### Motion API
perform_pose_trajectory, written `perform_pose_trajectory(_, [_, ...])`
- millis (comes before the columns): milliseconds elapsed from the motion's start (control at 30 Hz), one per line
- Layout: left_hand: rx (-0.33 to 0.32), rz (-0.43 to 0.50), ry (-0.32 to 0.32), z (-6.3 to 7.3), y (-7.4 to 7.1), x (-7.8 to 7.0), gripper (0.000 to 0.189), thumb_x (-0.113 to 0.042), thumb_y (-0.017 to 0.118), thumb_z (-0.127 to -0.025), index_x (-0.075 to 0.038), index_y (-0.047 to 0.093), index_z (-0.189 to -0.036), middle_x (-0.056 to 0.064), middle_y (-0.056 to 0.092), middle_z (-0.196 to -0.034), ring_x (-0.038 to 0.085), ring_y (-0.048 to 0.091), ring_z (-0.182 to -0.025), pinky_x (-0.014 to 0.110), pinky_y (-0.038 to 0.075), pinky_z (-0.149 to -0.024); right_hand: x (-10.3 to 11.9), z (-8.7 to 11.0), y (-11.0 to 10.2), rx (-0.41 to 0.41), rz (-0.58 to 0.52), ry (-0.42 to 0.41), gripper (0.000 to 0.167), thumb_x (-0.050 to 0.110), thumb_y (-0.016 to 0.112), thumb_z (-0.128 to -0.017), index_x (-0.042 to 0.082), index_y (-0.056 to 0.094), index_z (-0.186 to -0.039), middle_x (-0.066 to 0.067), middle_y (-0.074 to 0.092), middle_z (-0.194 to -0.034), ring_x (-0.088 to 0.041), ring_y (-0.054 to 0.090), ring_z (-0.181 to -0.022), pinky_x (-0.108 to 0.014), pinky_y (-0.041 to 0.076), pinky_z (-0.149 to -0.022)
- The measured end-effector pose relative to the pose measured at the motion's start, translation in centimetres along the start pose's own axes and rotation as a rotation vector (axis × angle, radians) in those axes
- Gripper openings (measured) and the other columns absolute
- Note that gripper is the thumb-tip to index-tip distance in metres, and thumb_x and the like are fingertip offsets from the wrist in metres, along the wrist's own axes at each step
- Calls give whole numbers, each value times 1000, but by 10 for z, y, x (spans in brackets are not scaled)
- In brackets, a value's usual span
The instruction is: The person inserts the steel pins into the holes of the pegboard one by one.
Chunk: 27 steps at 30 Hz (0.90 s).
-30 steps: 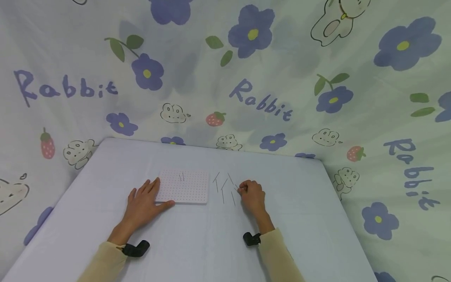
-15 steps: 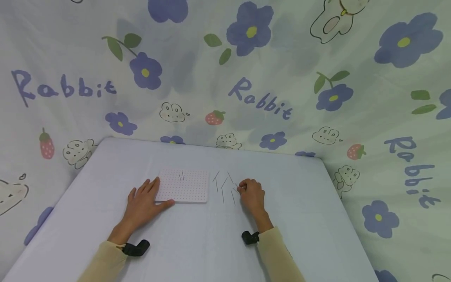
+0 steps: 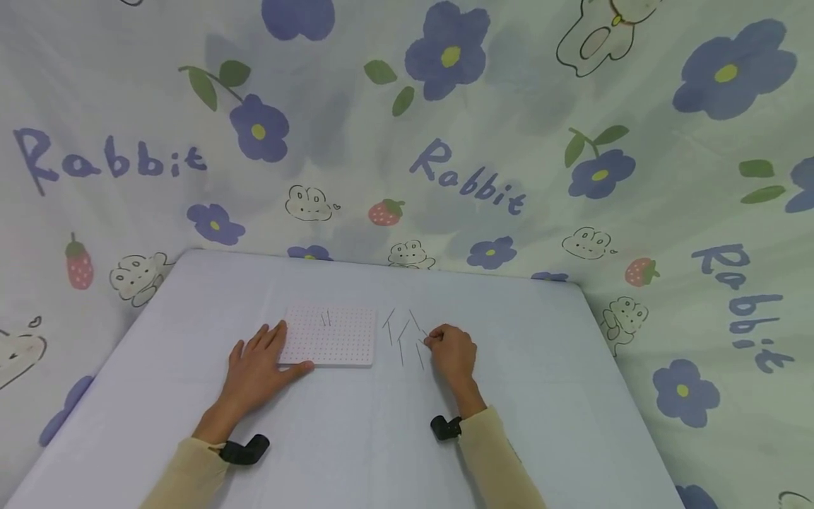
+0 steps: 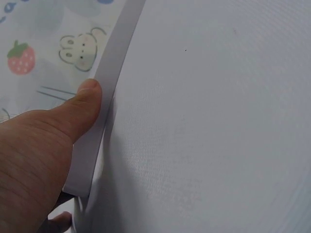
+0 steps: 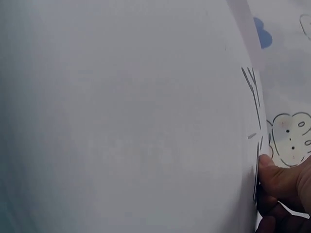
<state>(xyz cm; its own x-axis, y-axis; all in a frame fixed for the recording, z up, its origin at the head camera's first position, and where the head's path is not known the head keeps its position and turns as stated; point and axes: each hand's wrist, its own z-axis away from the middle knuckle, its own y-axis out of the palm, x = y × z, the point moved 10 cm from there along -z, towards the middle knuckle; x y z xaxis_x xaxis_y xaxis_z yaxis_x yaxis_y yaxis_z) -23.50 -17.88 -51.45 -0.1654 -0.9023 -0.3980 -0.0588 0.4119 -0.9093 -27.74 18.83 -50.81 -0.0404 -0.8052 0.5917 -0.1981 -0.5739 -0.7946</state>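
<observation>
A white board dotted with small holes (image 3: 346, 346) lies on the table, and two thin dark pins (image 3: 328, 319) stand up from its far part. My left hand (image 3: 257, 367) rests at the board's left side, fingers spread along that edge and thumb against the near edge; in the left wrist view the thumb (image 4: 87, 104) presses on the board's side wall. To the right, my right hand (image 3: 453, 355) is low over the table with thumb and fingers pinched together at a thin metal pin (image 5: 256, 170). The pin's lower end is hidden by the fingers.
Several loose pins (image 3: 401, 351) lie scattered on the white tabletop (image 3: 356, 438) between the board and my right hand. Behind the table hangs a cloth (image 3: 343, 141) printed with flowers and rabbits. A black camera (image 3: 445, 428) sits on each wrist.
My right hand has shifted slightly to the left, its fingertips still at the pins. My left hand and the board stay in place, while the head view has tilted a little.
</observation>
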Motion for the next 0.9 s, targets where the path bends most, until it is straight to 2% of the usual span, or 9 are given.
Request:
perform_pose_trajectory(133, [-1, 3, -7, -1, 0, 0, 111, -71, 66, -83, 7, 31, -154, 33, 36, -154, 52, 27, -143, 76, 13, -109, 5, 2, -2, -18, 10, -19, 12, 21, 80, -86, 10, 77, -84, 3, 72, -72, -11, 62, -61, -32, 49, -58])
perform_pose_trajectory(300, [9, 4, -15, -1, 1, 1, 112, -72, 65, -83, 7, 30, -154, 33, 35, -154, 52, 27, -143, 76, 13, -108, 7, 3, -1, -33, 76, -33, 10, 19, 78, -87, 13, 78, -79, 3, 74, -73, -13, 63, -61, -37, 49, -63])
perform_pose_trajectory(567, [9, 2, -11, -1, 2, 0, 112, -73, 64, -83, 7, 30, -154, 33, 35, -154, 52, 27, -143, 76, 12, -108, 10, 2, 1, -41, 190, -47, 13, 13, 74, -87, 16, 77, -74, 2, 75, -76, -26, 64, -68, -43, 49, -66])
perform_pose_trajectory(900, [6, 0, -15, 0, 1, -1, 112, -73, 64, -83, 7, 30, -154, 32, 35, -154, 51, 26, -144, 75, 12, -109, 10, 2, 5, -15, 207, -39, 11, 11, 74, -86, 14, 79, -76, -2, 75, -81, -27, 61, -74, -44, 48, -68])
